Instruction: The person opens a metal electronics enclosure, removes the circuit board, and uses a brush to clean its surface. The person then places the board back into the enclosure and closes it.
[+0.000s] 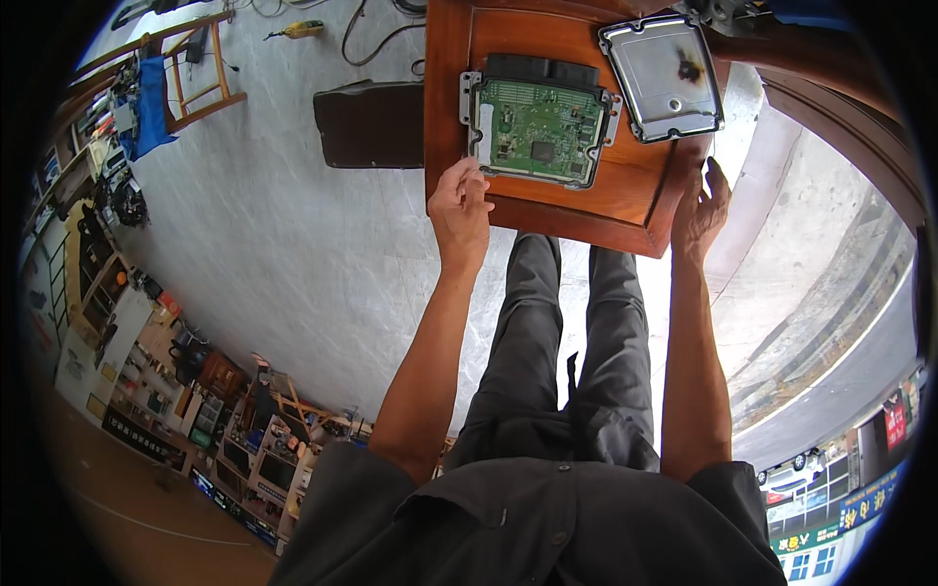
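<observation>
On the wooden table lies an opened electronic control unit with its green circuit board (547,132) facing up. A black connector block (542,69) runs along its far side, and metal mounting tabs stick out at both sides. Just off the unit's near left corner is my left hand (462,217), fingers loosely bent and thumb apart; whether a fingertip touches the casing I cannot tell. My right hand (700,213) hovers by the table's right edge, fingers stretched and apart, nearest to the metal cover (666,83). That silver cover has a dark rim and a blackened burn-like spot.
The reddish wooden table (586,210) has a raised frame edge close to my knees. Left of it is a dark brown flat panel (371,125). Farther left stand a wooden chair frame (210,78) with blue cloth and a yellow tool (301,29) on the pale floor. Cluttered shelves line the far left.
</observation>
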`<state>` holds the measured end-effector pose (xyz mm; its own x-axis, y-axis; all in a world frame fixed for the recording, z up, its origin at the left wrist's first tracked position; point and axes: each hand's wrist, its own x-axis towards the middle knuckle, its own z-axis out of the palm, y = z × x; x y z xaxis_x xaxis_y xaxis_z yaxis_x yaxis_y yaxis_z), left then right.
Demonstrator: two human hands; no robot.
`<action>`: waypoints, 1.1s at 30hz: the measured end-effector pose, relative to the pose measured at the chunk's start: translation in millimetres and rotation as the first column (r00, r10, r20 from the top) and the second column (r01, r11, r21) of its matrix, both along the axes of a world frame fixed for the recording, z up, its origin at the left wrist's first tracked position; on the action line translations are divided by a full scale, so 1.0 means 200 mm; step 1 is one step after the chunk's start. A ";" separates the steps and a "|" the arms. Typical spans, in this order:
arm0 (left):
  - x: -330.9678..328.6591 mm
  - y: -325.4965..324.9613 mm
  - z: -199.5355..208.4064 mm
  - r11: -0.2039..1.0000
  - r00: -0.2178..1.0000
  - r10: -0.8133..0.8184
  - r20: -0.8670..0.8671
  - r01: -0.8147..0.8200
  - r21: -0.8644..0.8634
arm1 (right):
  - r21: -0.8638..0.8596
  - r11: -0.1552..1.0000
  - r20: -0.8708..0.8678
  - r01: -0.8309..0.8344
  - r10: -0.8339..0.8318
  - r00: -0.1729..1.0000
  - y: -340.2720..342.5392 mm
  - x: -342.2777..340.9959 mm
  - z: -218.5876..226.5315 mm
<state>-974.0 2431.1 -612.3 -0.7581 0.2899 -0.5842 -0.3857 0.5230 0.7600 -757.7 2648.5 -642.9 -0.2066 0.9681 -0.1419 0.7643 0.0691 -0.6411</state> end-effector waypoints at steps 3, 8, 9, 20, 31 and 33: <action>-0.01 0.01 -0.01 1.000 1.000 -0.030 -0.005 0.030 -0.006 | -0.257 0.966 0.007 0.009 -0.008 1.000 -0.14 -0.08 0.17; -0.01 0.03 -0.01 1.000 0.999 -0.005 -0.034 0.005 0.003 | -0.499 0.848 -0.142 -0.177 0.122 0.982 -0.36 -0.21 0.19; -0.01 0.04 0.00 1.000 0.999 0.009 -0.047 -0.009 -0.003 | -0.520 0.838 -0.138 -0.168 0.111 0.984 -0.38 -0.25 0.20; 0.07 0.03 -0.07 1.000 0.993 0.028 -0.117 -0.029 -0.006 | -0.317 0.920 -0.072 -0.232 0.221 0.973 -0.42 -0.30 0.08; 0.02 0.05 -0.08 0.999 0.995 0.032 -0.096 -0.034 -0.016 | -0.257 0.934 -0.077 -0.249 0.237 0.968 -0.45 -0.32 0.09; 0.03 0.05 -0.09 0.999 0.995 0.039 -0.089 -0.041 -0.025 | -0.257 0.932 -0.083 -0.254 0.241 0.967 -0.46 -0.32 0.09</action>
